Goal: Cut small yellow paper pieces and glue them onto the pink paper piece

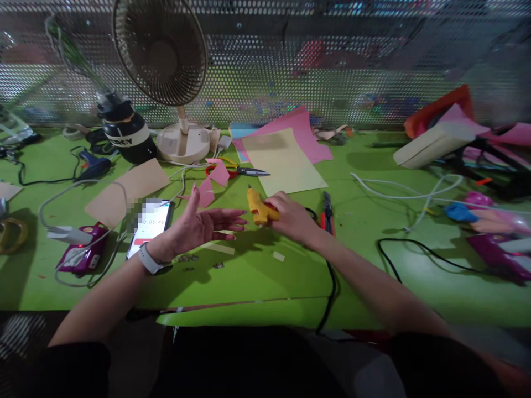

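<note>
My right hand (288, 215) is closed around the handle of a yellow hot glue gun (258, 209), whose nozzle points away from me. A black cord runs from near that hand to the table's front edge. My left hand (203, 224) is held palm up with its fingers stretched out and nothing in it. Beyond it lie folded pink paper pieces (206, 192) and scissors (243, 171) with red and yellow handles. A small pale strip (279, 256) and tiny scraps (186, 258) rest on the green table (249, 287) below my hands.
A phone (150, 226) lies left of my left hand, near a purple power box (85, 249) with cables. A fan (182, 141) and black jar (126, 132) stand behind. Yellow paper (290, 160) lies ahead; red-handled pliers (327, 214) are right of my right hand.
</note>
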`<state>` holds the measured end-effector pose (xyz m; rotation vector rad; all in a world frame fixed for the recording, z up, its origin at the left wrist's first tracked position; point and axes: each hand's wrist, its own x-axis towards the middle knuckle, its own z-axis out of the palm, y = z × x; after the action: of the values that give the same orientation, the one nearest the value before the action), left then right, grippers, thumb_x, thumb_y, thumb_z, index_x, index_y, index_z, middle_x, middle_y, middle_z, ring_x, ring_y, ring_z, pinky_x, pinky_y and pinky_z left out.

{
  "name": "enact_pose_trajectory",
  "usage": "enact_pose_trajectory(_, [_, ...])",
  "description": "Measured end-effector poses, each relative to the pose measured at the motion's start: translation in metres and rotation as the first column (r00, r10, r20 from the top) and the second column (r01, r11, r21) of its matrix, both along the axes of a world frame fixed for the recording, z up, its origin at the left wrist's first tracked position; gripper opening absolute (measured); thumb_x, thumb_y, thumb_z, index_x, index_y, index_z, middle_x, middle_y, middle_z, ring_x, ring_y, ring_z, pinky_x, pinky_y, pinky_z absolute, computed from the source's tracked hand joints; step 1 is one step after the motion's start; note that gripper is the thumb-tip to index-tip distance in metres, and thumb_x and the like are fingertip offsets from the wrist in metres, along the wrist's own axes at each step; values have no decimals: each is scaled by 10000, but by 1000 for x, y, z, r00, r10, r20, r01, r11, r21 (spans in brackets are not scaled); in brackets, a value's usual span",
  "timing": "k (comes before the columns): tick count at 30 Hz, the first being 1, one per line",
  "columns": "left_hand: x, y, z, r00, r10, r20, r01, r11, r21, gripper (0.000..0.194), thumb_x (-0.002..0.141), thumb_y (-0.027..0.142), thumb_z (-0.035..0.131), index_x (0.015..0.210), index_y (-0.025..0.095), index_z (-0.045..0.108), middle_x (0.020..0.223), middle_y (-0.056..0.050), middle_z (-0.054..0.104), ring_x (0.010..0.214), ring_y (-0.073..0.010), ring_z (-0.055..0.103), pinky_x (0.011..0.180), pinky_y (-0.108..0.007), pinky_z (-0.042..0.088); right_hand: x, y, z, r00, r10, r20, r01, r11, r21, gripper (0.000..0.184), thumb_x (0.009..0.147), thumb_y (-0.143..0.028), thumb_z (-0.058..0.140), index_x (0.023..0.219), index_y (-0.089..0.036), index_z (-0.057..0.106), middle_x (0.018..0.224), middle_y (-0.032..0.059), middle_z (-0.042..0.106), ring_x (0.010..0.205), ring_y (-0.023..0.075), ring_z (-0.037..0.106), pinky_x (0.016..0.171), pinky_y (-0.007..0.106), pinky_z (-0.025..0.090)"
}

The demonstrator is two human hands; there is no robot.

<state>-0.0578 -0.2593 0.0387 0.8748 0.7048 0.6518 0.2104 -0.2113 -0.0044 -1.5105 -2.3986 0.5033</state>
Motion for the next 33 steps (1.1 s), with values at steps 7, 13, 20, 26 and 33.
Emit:
enact_pose_trajectory(7, [3,0,-4,994,-89,-71,88,996,-10,930,797,925,228,928,172,757,1084,-151,736,985,-242,680,899,-375,520,17,-10,16,978,200,51,-198,979,-45,438,804,-362,736,1197,-180,674,1246,147,639,1133,347,605,927,521,501])
enact_pose_trajectory(13, [33,-26,1,922,-233,-310,286,948,138,755,893,807,340,850,156,719,891,-125,737,807,-194,683,784,-315,535,-13,-52,54,832,321,-453,-369,929,-20,389,955,-507,554,1209,-230,658,1084,91,723,935,226,672,834,386,540])
enact_pose_trajectory(20, [44,-38,-5,930,-180,-320,232,964,130,811,890,825,295,742,137,698,757,-116,721,692,-173,668,750,-308,548,-28,-74,52,733,224,-642,-266,963,33,282,950,-476,596,866,-252,744,761,27,720,696,170,652,675,325,529])
enact_pose_trajectory(26, [8,-26,4,914,204,-350,-88,943,322,527,877,661,602,730,157,650,657,-27,672,580,-111,607,598,-231,496,52,-39,47,812,21,-583,158,954,253,97,867,-336,732,939,-294,782,848,39,734,767,192,652,715,356,519])
enact_pose_trajectory(33, [-35,1,15,713,601,-362,-395,770,501,437,819,554,718,643,176,590,520,38,570,426,-69,517,435,-190,396,149,6,9,874,-471,117,416,852,318,299,882,-138,640,1158,-118,753,1141,251,705,939,255,656,732,378,410])
